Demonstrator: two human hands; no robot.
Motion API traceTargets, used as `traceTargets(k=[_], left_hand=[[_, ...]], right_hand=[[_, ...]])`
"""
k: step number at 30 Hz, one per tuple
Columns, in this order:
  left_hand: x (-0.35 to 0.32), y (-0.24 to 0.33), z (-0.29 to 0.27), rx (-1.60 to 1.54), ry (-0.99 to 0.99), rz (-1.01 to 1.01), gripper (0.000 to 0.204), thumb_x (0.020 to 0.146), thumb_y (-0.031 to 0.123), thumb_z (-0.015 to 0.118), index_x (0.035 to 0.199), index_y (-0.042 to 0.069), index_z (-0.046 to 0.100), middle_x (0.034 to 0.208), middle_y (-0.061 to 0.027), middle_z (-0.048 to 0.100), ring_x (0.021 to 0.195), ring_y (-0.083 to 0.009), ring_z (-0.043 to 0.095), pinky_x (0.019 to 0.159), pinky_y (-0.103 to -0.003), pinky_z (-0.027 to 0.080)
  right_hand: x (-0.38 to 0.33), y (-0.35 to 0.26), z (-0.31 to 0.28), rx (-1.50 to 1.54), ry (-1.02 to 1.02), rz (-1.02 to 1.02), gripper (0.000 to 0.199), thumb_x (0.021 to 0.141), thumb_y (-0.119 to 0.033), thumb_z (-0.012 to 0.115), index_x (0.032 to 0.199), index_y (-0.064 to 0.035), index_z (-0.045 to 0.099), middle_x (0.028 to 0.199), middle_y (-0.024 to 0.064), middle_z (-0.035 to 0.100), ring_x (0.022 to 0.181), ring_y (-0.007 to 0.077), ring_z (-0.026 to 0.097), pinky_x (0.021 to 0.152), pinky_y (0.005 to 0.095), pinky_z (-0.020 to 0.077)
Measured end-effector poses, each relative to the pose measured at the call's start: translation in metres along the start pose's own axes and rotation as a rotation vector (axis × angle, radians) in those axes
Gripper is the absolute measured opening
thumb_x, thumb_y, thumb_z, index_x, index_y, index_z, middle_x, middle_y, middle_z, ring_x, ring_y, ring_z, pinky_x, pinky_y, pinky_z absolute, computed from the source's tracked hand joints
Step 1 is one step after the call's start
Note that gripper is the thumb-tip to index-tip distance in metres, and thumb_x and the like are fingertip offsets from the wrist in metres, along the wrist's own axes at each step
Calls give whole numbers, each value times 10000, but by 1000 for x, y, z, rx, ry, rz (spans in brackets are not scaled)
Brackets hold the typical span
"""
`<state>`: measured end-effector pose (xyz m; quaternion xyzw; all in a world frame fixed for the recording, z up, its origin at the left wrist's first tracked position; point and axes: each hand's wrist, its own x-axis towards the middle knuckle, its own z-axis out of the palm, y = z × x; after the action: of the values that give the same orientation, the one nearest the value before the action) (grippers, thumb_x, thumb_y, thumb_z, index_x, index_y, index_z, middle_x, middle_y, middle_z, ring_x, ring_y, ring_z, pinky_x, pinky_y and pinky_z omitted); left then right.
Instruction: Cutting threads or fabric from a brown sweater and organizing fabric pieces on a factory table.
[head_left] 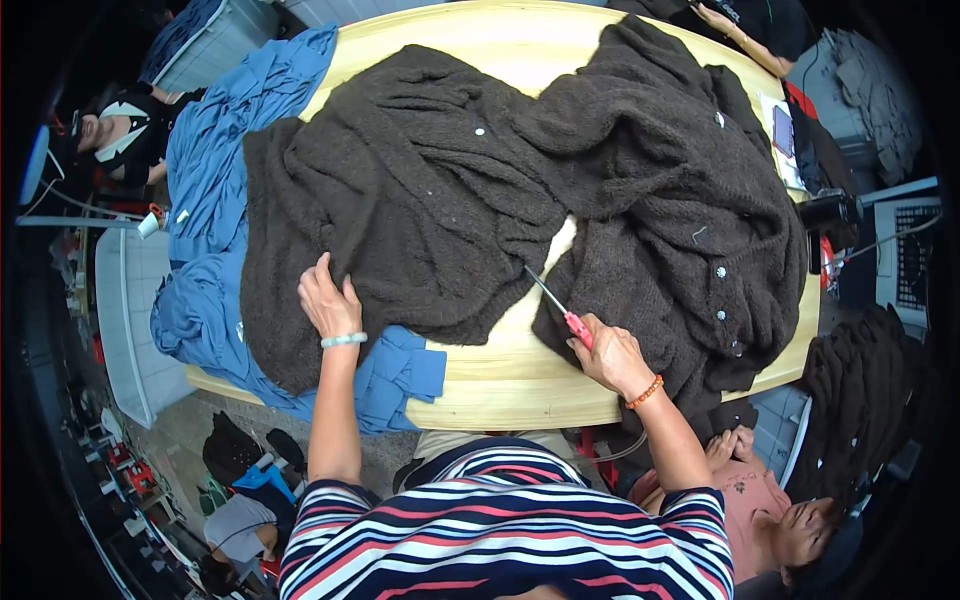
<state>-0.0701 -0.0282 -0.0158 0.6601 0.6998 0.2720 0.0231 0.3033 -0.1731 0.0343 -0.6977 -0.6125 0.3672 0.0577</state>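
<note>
Head view, left hand [331, 306] loosely splayed over brown knitwear [400, 200], right hand [612, 360] clasping red-handled tool [573, 322]

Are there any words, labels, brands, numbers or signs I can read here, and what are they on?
No, none I can read.
Dark brown knitwear: no lettering I can make out.
White tag on the blue cloth: too small.
Pink shirt: dark marks, too blurred.
Black shirt: tiny marks, too small.

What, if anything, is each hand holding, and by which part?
The right hand grips a thin metal tool by its red handle; the left hand rests on dark knit fabric, holding nothing visible.
</note>
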Motion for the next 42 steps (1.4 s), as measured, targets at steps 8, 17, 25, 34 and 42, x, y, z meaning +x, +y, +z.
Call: traceTargets(k=[8,17,25,34,42], left_hand=[[-38,113,100,-804,-709,-661,556,800,407,769,1129,-10,604,865,-110,669,711,-175,632,668,-306,520],[-41,108,184,-860,-477,-744,194,821,95,713,963,46,590,780,-66,652,661,-164,648,612,-307,539],[-39,135,164,-645,-289,-686,651,692,397,848,1072,-9,510,876,-116,603,801,-273,621,753,-355,521],[-66,82,157,-1312,-560,-792,332,821,40,662,1148,22,605,1063,-121,687,909,-286,674,800,-337,540],[-79,69,151,-1349,-531,-887,301,819,-11,707,1106,-46,622,1027,-82,679,876,-148,633,829,-269,503]], right_hand=[[10,-17,-2,-35,-33,-5,257,890,-239,601,1044,-40,548,764,256,647,760,434,650,716,509,525],[5,-17,-4,-43,-49,7,260,907,-236,578,1078,-44,539,791,262,650,780,439,649,732,512,522],[14,-13,-4,-27,4,-8,227,884,-222,617,1004,-50,531,734,229,628,732,431,630,669,508,501],[4,-16,-14,-22,-51,-31,223,885,-222,614,1005,-52,534,730,236,626,735,447,623,681,515,498],[18,-33,-6,-107,-143,-160,250,891,-228,576,970,8,595,727,240,653,738,410,663,669,485,530]])
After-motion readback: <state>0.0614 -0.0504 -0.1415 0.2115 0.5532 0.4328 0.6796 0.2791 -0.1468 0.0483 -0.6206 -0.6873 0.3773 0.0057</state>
